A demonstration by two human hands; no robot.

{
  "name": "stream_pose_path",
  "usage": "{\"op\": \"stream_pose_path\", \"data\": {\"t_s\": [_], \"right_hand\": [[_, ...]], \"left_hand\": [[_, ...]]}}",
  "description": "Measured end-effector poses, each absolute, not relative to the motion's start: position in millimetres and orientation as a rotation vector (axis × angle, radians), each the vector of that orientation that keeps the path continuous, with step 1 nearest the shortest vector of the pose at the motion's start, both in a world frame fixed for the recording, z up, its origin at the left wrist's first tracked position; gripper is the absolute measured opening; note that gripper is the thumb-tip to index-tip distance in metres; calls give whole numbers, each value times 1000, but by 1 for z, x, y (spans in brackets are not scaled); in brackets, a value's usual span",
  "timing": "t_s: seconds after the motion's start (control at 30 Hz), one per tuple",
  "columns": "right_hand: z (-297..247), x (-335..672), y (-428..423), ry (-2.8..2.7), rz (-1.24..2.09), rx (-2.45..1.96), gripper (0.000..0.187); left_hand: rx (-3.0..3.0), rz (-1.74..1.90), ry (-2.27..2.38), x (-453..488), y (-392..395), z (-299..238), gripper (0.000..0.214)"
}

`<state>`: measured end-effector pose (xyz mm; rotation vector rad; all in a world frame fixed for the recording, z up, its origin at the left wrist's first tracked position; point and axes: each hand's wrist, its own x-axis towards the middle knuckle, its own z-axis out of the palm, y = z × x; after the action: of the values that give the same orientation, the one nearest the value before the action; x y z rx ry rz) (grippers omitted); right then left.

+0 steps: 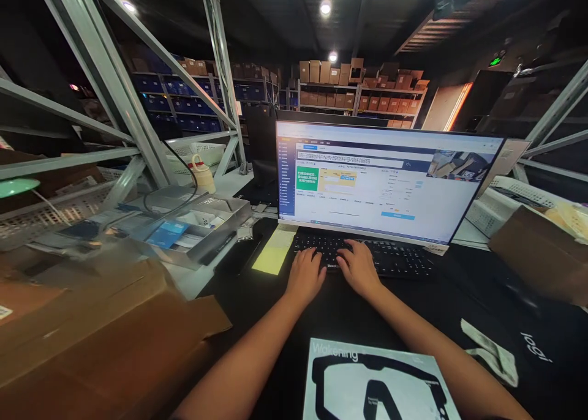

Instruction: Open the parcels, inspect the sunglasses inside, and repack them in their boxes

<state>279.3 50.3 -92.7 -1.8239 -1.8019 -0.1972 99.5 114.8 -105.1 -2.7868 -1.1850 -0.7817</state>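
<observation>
Both hands rest on a black keyboard [399, 259] below a lit monitor [367, 181]. My left hand [305, 276] lies over the keyboard's left end, fingers stretched onto the keys. My right hand [359, 266] is on the middle keys, its fingers spread and the thumb pointing left. Neither holds anything. Between my forearms, nearest me, lies a white box [367, 371] printed "Wakening" with a black glasses-like shape. Yellow sticky paper [273, 255] is just left of the keyboard.
On the left stand an open brown carton [101, 334] and a grey tray [206, 230] of small packets. A dark mouse [519, 297] and a crumpled pale strip [493, 349] lie on the black mat [560, 340] at right, beside another carton [542, 251]. Metal posts frame both sides.
</observation>
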Motion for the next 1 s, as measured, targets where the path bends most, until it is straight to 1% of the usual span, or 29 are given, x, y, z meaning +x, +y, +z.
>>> {"op": "stream_pose_path", "data": {"t_s": [0.3, 0.37, 0.47, 0.53, 0.8, 1.0], "right_hand": [[-96, 282, 48, -1776, -140, -1847, 25], [-98, 282, 49, -1779, -155, -1842, 28], [-101, 285, 50, -1772, -190, -1844, 38], [-103, 287, 51, -1763, -206, -1854, 41], [-107, 294, 52, -1752, -198, -1939, 34], [-103, 295, 51, -1773, -181, -1948, 33]], "left_hand": [[-2780, -777, -1167, 99, 115, -105, 34], [-2778, -779, -1161, 99, 115, -105, 34], [-2777, -784, -1154, 99, 115, -106, 35], [-2779, -788, -1149, 98, 116, -106, 35], [-2786, -794, -1149, 99, 117, -107, 35], [-2798, -803, -1146, 100, 116, -106, 34]]}}
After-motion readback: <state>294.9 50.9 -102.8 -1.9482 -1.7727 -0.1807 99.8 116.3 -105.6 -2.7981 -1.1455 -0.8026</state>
